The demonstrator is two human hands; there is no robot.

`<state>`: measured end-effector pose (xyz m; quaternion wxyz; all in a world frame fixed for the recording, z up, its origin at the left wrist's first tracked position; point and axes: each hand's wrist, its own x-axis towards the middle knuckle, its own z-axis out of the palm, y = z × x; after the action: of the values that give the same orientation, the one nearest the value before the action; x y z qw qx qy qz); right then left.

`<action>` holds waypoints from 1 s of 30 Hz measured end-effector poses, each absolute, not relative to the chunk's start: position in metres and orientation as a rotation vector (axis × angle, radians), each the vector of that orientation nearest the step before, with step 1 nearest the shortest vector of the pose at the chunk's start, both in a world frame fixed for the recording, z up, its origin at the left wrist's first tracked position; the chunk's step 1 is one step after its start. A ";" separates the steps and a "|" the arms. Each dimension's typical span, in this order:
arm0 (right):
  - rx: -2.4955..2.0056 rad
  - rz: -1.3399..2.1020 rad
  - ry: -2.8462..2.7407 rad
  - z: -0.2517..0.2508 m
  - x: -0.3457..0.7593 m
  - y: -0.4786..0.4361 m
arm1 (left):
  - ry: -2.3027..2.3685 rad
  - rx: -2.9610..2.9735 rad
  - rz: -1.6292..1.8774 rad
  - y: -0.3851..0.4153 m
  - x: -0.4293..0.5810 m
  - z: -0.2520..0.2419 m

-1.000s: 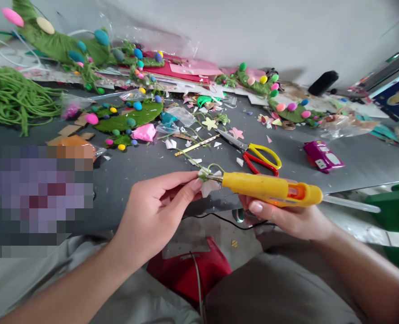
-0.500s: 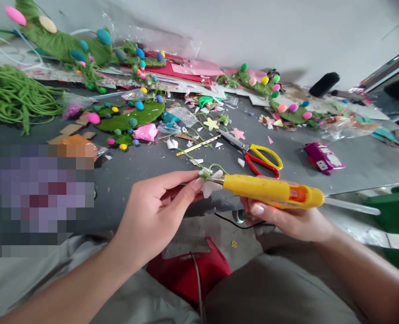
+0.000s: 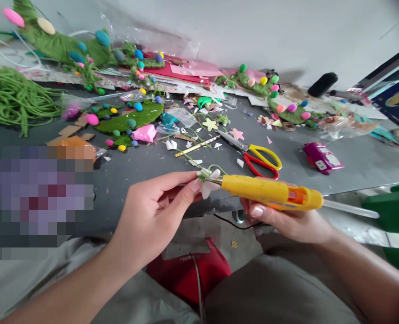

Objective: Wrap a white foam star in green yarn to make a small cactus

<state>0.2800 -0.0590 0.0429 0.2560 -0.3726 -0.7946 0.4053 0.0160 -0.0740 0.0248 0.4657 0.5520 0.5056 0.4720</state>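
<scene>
Glue gun [image 3: 255, 189] meets white flower [image 3: 205, 191] above the near edge of the table [image 3: 135, 163]

Toward the table's far left corner lies a heap of green cord [image 3: 17, 99], its soft-looking strands looped loosely over one another. Behind it curves a fuzzy green arch [image 3: 56, 45] studded with smooth, egg-shaped pieces. A pixelated patch hides the table's near left part. Beside the cord, a clear bag [image 3: 74, 108] holds something bright pink, too small to make out; nearer the near edge, an orange packet [image 3: 76, 148] in glossy film keeps its contents unreadable. Next come a flat, leaf-shaped green piece [image 3: 128, 119] set with coloured balls, a crumpled pink packet [image 3: 144, 133], and a thin plastic bag [image 3: 172, 119] with turquoise inside.

The left hand [image 3: 155, 204] pinches the flower between thumb and fingers; its thin, pale petals spread around a green centre. The gun's metal nozzle appears to touch that centre. Farther in lie a patterned stick [image 3: 198, 146], a yellow star [image 3: 209, 124] and scissors [image 3: 263, 159] with yellow and red loops. The right hand [image 3: 292, 222] grips the gun's handle from below; a translucent rod [image 3: 351, 208] juts from its smooth yellow body. Between the far and near edges sits a shiny purple packet [image 3: 324, 157], and toward the far edge at right a clear wrapper [image 3: 348, 127] lies crinkled.
</scene>
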 end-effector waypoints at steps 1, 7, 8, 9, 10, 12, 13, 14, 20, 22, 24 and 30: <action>-1.019 1.101 -2.156 0.043 0.280 -0.059 | 1.243 1.362 1.161 -0.074 0.016 0.025; -1.037 1.101 -2.161 0.042 0.280 -0.060 | 1.248 1.390 1.166 -0.075 0.016 0.025; -1.042 1.099 -2.163 0.043 0.280 -0.060 | 1.252 1.391 1.166 -0.075 0.016 0.025; -1.052 1.093 -2.166 0.043 0.279 -0.060 | 1.257 1.390 1.164 -0.075 0.016 0.025; -1.066 1.083 -2.170 0.044 0.279 -0.060 | 1.262 1.390 1.165 -0.075 0.016 0.025; -1.086 1.055 -2.182 0.046 0.278 -0.061 | 1.269 1.397 1.167 -0.076 0.016 0.025; -1.093 1.040 -2.189 0.047 0.277 -0.061 | 1.273 1.403 1.170 -0.076 0.016 0.025; -1.098 1.023 -2.195 0.047 0.277 -0.061 | 1.276 1.410 1.171 -0.076 0.017 0.025; -1.080 0.858 -2.278 0.049 0.277 -0.061 | 1.281 1.417 1.171 -0.076 0.017 0.026; -1.090 0.792 -2.316 0.049 0.278 -0.062 | 1.283 1.404 1.169 -0.076 0.016 0.026; -1.127 0.767 -2.333 0.050 0.280 -0.064 | 1.287 1.394 1.172 -0.076 0.016 0.026; -1.307 0.691 -2.233 0.057 0.284 -0.072 | 1.339 1.377 1.146 -0.073 0.016 0.024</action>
<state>0.2837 -0.0715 0.0574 0.2298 -0.4749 -0.8115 0.2512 0.0157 -0.0730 0.0245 0.4372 0.5537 0.5385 0.4607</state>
